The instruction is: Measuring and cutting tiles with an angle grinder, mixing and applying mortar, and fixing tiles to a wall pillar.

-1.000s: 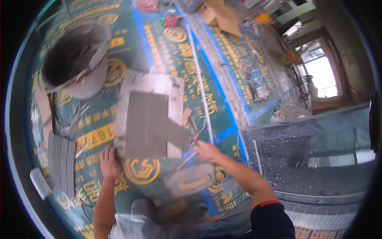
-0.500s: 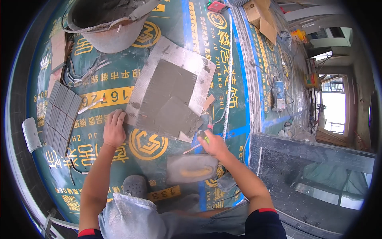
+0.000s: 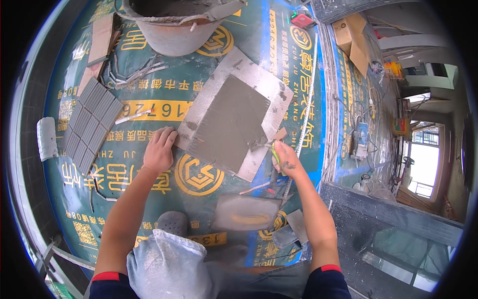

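We are judging the step as spreading mortar: the grey-coated tile (image 3: 230, 122) is lying mid-frame on the green floor sheet (image 3: 149, 179). Our right hand (image 3: 285, 158) is gripping a small trowel (image 3: 269, 144) at its lower right edge; our left hand (image 3: 159, 148), fingers loosely flat, is bracing the left corner. Next calls for even strokes. The blade is partly hidden.
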Motion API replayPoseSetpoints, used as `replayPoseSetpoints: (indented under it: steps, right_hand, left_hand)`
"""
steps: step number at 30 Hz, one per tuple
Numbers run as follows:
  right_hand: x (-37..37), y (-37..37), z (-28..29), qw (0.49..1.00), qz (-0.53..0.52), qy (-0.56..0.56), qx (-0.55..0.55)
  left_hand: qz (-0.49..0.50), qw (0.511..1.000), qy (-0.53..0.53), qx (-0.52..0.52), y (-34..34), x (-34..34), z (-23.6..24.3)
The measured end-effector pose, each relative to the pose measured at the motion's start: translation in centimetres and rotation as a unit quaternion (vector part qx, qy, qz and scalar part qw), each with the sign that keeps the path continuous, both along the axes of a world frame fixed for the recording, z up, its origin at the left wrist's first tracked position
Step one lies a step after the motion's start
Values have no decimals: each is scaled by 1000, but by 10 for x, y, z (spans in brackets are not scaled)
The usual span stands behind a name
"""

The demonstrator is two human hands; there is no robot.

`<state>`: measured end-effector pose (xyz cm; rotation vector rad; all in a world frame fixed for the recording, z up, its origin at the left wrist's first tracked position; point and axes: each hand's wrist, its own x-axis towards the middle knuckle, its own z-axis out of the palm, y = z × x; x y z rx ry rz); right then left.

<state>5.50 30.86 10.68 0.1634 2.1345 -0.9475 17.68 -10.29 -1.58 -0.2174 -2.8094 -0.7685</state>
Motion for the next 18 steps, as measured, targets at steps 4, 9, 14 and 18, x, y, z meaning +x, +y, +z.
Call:
replayPoseSetpoints:
  steps: [4,9,14,18]
  right_hand:
    - [44,-26,-14,980,173,95,17]
    - [106,-47,-11,966,252,50,10]
    - [104,-50,10,955,288,-57,33]
    - [69,-79,9,960,241,47,136]
  left_hand:
    - [-8,1000,-2,6,-2,-1,-1]
    - [-11,1000,-9,-6,-5,3,-1]
    - [-3,1000,-4,-1,-2,1,-3]
    - [19,1000,-8,13,-2,0,0]
